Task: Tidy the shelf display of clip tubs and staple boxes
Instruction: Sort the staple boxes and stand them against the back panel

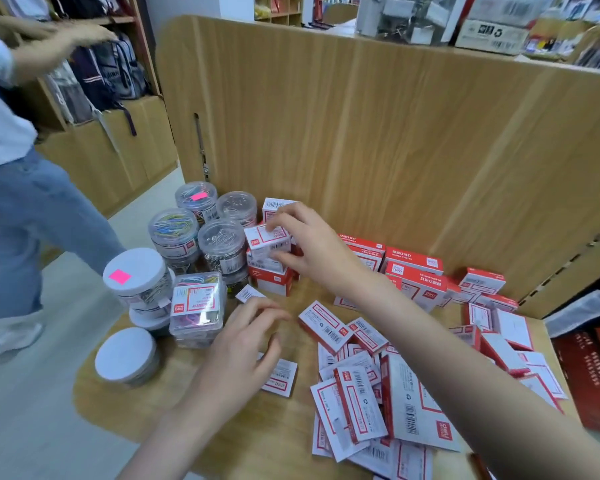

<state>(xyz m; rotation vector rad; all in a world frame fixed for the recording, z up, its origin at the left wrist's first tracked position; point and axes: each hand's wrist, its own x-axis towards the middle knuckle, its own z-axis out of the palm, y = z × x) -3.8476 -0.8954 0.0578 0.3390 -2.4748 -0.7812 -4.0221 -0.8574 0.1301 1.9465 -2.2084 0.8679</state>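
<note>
- Nearest, loose staple boxes (354,403) lie jumbled on the shelf (264,441).
- The left hand (246,348) hovers over them, fingers loosely curled, holding nothing.
- Farther in, the right hand (309,247) pinches a small staple box (265,240) atop a stack beside the clip tubs (219,244).
- Stacking seems underway; next, square it and release.

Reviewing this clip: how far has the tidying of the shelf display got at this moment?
Partly done. The clip tubs already stand grouped at the shelf's left, and some staple boxes sit stacked against the back panel. In hand: the right hand grips a small staple box on a stack, while the left hand hovers empty. Left: the loose pile of boxes scattered across the front.
</note>
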